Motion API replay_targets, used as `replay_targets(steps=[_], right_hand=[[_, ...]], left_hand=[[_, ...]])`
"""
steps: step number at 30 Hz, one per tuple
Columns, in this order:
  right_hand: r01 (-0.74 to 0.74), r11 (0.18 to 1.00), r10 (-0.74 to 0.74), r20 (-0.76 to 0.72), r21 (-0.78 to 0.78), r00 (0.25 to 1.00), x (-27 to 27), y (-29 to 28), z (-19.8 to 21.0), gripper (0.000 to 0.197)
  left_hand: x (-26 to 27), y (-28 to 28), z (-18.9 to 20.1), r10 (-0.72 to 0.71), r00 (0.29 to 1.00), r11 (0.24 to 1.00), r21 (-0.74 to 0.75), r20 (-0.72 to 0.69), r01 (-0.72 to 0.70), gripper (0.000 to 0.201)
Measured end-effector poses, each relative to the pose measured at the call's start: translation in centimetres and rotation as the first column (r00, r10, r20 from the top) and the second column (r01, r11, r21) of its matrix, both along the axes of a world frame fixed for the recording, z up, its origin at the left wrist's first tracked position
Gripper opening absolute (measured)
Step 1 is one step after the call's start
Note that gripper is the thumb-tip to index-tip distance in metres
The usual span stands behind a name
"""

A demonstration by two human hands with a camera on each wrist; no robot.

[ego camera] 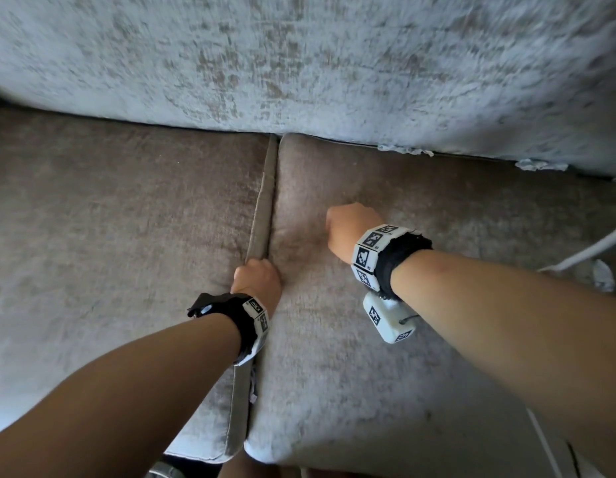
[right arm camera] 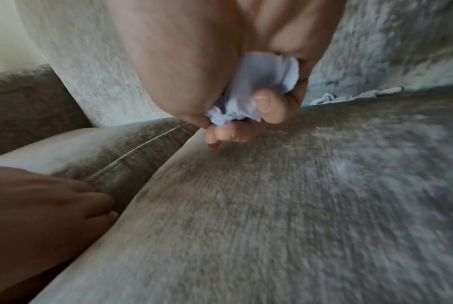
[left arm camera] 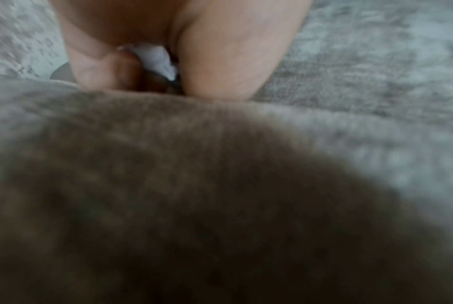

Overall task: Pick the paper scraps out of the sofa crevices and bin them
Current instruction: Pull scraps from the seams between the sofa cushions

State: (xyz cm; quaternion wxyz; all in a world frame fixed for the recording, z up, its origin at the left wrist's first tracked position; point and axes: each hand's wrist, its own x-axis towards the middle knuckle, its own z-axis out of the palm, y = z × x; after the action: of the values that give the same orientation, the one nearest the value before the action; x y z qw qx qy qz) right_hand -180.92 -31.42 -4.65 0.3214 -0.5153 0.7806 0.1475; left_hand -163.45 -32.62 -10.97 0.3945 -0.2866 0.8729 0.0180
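While both hands work low over the sofa (ego camera: 437, 391), its two seat cushions meet in a gap (ego camera: 265, 208) that runs from near to far, and a second crevice lies along the back cushion (ego camera: 299, 63). White scraps (ego camera: 405, 150) are still lodged in this far crevice on the right, another piece (ego camera: 605, 274) lies at the right edge, and one (ego camera: 253, 384) shows in the gap below the left wrist. The left hand (ego camera: 256, 279) is at the gap, with its fingers curled round a white scrap (left arm camera: 156, 59). The right hand (ego camera: 348, 229) hovers over the right cushion and is clenched on a crumpled wad (right arm camera: 256, 90) of paper. To do the step well, I think the left hand should pull straight up and slowly, so that thin paper does not tear. Both grips should stay firm, because a loose wad may fall back. No bin is in view.
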Motion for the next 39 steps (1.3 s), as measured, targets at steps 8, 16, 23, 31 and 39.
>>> replay_targets(steps=[8, 16, 23, 31, 39], right_hand=[[0.055, 0.998, -0.053, 0.071, -0.029, 0.996, 1.1, 2.2, -0.3, 0.021], [0.109, 0.993, -0.105, 0.083, -0.040, 0.991, 1.6, 2.3, -1.1, 0.018], [0.161, 0.986, -0.159, 0.054, -0.052, 0.986, 1.3, 1.8, -0.8, 0.017], [0.202, 0.976, -0.200, 0.033, -0.080, 0.979, 0.7, 1.8, 0.9, 0.016], [0.153, 0.987, -0.152, 0.026, -0.053, 0.988, 0.9, 2.5, 2.2, 0.012]], left_hand=[[1.6, 0.3, 0.3, -0.123, 0.991, 0.991, -0.053, -0.058, 0.120, 0.036], [2.3, -0.5, 0.0, -0.123, 0.982, 0.989, 0.058, -0.147, 0.132, 0.035], [2.4, 1.0, 0.0, -0.008, 0.975, 1.000, 0.028, -0.220, 0.015, 0.028], [3.2, 1.2, 0.7, -0.044, 0.986, 0.997, 0.063, -0.159, 0.054, 0.028], [5.5, 3.3, 1.3, 0.147, 0.985, 0.967, 0.223, -0.088, -0.124, 0.030]])
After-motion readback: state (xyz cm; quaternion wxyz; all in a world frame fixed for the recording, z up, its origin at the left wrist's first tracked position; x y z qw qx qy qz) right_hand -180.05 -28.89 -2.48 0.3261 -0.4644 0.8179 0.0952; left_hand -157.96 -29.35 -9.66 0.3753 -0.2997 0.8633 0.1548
